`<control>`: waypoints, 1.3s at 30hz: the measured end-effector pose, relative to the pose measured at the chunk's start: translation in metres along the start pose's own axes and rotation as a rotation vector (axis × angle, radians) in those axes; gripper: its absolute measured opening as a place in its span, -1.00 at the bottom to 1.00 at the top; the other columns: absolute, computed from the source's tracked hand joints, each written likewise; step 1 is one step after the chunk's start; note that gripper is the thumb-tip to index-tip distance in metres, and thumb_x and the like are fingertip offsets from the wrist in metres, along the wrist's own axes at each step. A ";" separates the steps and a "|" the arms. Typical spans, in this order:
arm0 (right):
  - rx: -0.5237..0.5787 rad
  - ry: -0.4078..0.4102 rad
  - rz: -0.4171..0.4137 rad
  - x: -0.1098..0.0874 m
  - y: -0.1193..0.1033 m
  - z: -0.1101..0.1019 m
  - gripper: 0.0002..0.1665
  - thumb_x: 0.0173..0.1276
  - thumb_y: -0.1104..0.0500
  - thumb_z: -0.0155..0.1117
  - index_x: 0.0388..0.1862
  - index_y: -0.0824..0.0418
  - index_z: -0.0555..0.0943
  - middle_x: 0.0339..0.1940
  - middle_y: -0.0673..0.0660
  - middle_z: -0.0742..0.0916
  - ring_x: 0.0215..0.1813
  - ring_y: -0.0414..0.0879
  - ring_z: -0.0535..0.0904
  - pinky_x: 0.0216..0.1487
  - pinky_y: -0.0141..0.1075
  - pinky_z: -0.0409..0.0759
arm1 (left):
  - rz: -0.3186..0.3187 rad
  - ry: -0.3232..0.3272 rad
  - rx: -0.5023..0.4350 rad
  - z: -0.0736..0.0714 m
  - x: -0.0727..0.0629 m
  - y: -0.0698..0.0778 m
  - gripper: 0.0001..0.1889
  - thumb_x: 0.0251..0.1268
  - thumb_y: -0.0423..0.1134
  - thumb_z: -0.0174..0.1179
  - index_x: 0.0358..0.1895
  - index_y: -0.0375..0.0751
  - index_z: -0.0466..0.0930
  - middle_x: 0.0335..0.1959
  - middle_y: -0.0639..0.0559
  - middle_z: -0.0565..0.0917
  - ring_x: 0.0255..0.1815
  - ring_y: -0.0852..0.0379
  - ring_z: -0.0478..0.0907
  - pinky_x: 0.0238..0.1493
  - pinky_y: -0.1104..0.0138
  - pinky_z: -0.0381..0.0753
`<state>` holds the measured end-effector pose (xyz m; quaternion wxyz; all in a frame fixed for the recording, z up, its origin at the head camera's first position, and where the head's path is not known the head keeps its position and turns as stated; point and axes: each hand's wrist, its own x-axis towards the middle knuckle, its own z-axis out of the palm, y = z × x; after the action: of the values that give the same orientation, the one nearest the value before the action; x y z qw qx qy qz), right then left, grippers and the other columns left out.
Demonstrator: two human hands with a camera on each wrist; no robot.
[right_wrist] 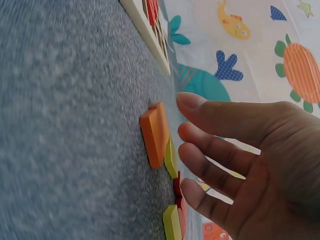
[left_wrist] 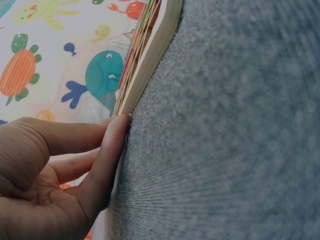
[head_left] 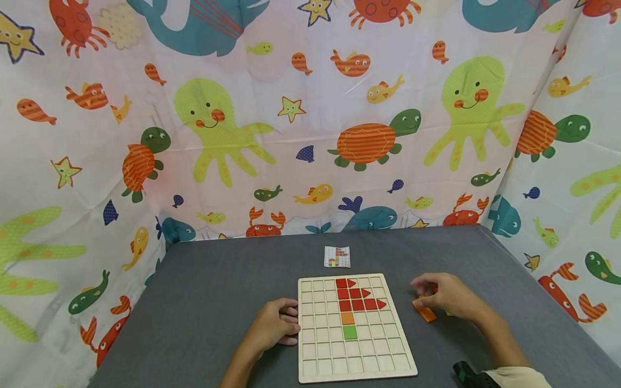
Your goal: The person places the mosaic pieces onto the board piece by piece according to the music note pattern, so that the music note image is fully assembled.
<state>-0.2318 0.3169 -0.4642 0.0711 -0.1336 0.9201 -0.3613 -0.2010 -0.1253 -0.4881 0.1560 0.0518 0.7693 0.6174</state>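
Note:
A wooden grid board [head_left: 324,351] lies flat on the grey table. In its cells sit red squares ending in red triangles [head_left: 381,304], with an orange square [head_left: 347,318] and a green square [head_left: 350,332] below. My left hand [head_left: 274,326] rests at the board's left edge, fingertips touching its side. My right hand [head_left: 448,295] hovers over loose pieces right of the board, fingers spread apart with nothing between them. Closest below it is an orange piece [right_wrist: 156,135], which looks stacked or doubled. Yellow-green pieces [right_wrist: 172,223] lie beyond, partly hidden by the hand in the head view.
A small printed card [head_left: 337,257] with a grid picture lies behind the board. Red pieces [right_wrist: 177,185] lie among the yellow-green ones. A cloth [head_left: 301,188] printed with sea animals hangs round the back and sides of the table. A black device [head_left: 470,374] sits by the right sleeve.

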 end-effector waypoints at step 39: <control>-0.103 -0.061 -0.026 0.003 -0.001 0.010 -0.69 0.13 0.20 0.63 -0.11 0.15 0.81 -0.23 -0.01 0.73 -0.24 -0.12 0.54 -0.32 -0.35 0.61 | 0.001 0.009 0.004 0.000 0.000 0.002 -0.37 0.14 -0.60 0.39 0.36 -0.49 0.51 0.03 -0.23 0.62 -0.10 0.08 0.68 -0.33 0.15 0.88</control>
<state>-0.2324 0.3088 -0.4715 0.0874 -0.1597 0.9331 -0.3102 -0.2008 -0.1250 -0.4865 0.1519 0.0497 0.7712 0.6162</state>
